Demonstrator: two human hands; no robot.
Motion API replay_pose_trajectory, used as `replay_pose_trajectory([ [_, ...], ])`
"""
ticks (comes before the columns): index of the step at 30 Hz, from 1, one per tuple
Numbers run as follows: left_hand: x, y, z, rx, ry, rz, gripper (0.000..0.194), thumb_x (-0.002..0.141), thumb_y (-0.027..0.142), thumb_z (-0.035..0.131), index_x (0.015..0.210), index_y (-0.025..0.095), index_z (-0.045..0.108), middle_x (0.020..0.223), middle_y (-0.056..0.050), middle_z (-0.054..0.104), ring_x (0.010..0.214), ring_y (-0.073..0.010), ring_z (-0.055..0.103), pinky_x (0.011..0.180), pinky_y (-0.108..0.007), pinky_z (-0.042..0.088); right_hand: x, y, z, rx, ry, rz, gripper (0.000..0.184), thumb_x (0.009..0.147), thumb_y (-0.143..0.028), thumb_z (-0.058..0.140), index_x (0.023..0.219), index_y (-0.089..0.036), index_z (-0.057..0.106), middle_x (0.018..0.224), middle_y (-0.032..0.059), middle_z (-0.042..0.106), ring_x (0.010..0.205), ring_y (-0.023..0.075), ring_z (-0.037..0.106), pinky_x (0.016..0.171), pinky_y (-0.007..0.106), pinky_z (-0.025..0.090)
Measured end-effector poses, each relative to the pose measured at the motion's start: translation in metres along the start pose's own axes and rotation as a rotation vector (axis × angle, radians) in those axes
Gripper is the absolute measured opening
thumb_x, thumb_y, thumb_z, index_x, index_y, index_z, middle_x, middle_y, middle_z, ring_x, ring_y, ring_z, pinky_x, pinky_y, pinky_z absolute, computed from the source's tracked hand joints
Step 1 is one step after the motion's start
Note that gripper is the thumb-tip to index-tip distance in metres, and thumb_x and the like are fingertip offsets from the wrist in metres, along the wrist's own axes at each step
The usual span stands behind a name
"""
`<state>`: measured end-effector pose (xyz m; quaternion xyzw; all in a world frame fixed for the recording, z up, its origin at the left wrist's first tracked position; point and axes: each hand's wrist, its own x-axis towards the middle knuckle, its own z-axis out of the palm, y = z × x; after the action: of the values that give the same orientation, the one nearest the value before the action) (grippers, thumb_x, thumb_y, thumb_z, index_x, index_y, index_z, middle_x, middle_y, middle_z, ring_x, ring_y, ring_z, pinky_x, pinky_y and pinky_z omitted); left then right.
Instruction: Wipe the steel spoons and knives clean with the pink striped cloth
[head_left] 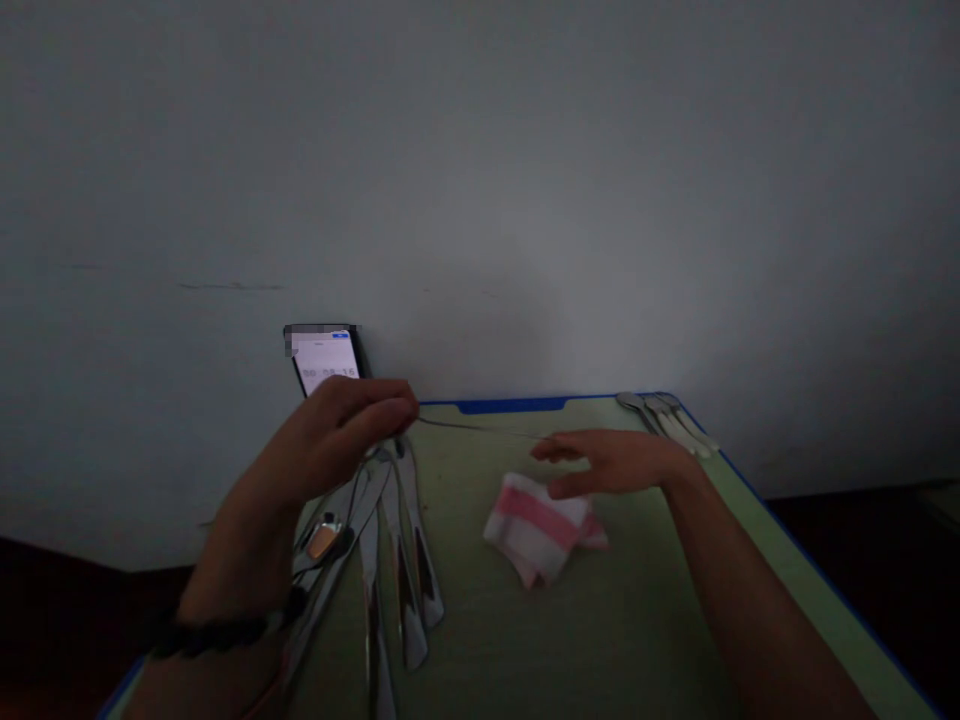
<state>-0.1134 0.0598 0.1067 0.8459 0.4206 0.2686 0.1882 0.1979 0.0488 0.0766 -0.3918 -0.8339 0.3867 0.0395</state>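
My left hand [352,425] is closed, thumb against fingers, on one end of a thin metal piece of cutlery [472,428]. That piece is seen nearly edge-on, so its kind is unclear; it points right, above the table. At its far end is my right hand [611,462], fingers stretched out and thumb apart; whether the fingertips touch the metal I cannot tell. A folded white and pink cloth [540,525] lies on the table just below my right hand. Beneath and beside my left hand lie several table knives [405,590] and other cutlery, partly hidden by the arm.
Several spoons [664,412] lie together at the table's back right corner. A phone [326,358] with a lit screen leans on the wall behind my left hand. The pale green table [622,620] has a blue edge and stands against a grey wall [495,200].
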Motion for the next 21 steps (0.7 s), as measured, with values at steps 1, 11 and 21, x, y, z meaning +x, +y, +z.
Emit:
replay_pose_trajectory([
  [1,0.004,0.009,0.006,-0.006,-0.050,0.001,0.032,0.085,0.034,0.035,0.058,0.017,0.042,0.052,0.004,0.037,0.049,-0.0093,0.037,0.045,-0.021,0.031,-0.003,-0.005,0.000,0.026,0.047,-0.025,0.060,0.076,-0.045,0.057,0.128,-0.020,0.041,0.127,0.0093,0.050,0.110,0.0186,0.050,0.088,0.029,0.040],
  [11,0.029,0.059,0.076,-0.097,-0.191,0.120,0.035,0.088,0.042,0.036,0.097,0.015,0.056,0.063,0.002,0.057,0.055,-0.0110,0.049,0.051,-0.021,0.035,-0.051,-0.008,0.028,0.070,0.399,-0.092,0.035,0.091,-0.036,0.034,0.117,-0.021,0.053,0.106,0.0046,0.061,0.089,0.0126,0.055,0.078,0.026,0.043],
  [21,0.024,0.062,0.150,0.174,-0.292,0.030,0.056,0.083,0.043,0.043,0.130,0.014,0.037,0.125,-0.015,0.051,0.113,-0.0255,0.048,0.091,-0.036,0.038,-0.089,0.122,0.044,-0.276,1.182,0.492,0.040,0.087,-0.037,0.034,0.109,-0.013,0.057,0.103,0.0130,0.063,0.093,0.0223,0.058,0.084,0.036,0.043],
])
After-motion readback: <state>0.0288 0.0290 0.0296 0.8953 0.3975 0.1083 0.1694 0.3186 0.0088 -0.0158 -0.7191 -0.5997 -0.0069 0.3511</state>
